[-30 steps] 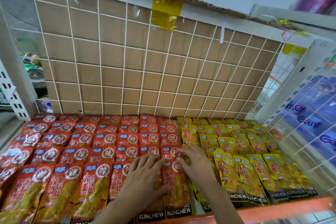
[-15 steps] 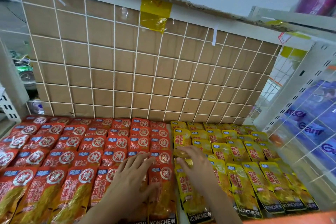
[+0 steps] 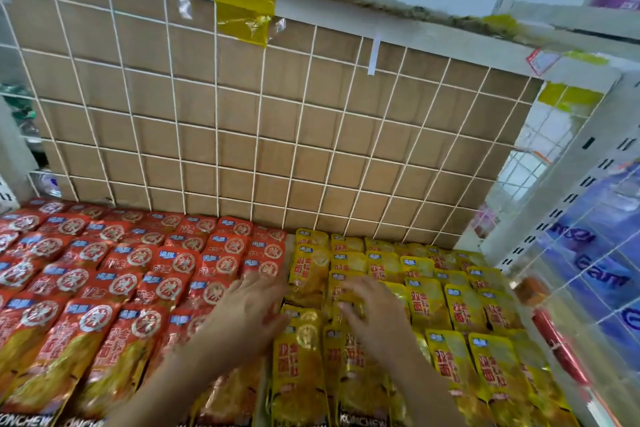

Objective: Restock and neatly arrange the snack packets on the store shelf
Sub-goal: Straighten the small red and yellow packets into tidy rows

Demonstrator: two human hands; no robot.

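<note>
1. Red packets [image 3: 114,274] fill the left part of the shelf [image 3: 519,215] in overlapping rows. Yellow packets [image 3: 429,302] fill the right part. The seam between the colours runs from the back panel [image 3: 263,121] toward the front.
2. Left hand [image 3: 247,312]: palm down, fingers straight, lying on the red column at the seam. It holds nothing.
3. Right hand [image 3: 375,315]: palm down on the yellow columns just right of the seam, fingers spread and slightly bent. The view is blurred, but no packet shows as gripped.
4. Judged step: pressing and squaring the two columns at the seam. The stock looks nearly full.
5. Risk A: the foil packets look slick and are shingled. A sideways push from either palm could slide a whole column, so red rides over yellow or the reverse.
6. Risk B: the yellow packet nearest the seam, toward the back, sits a little askew. Pressing in front of it may kick it further out of line.
7. Risk C: the front edge is out of view. Any drag toward the body could push the front row over it unnoticed.
8. Risk D: uneven pressure from the two hands could open a gap at the seam.
</note>
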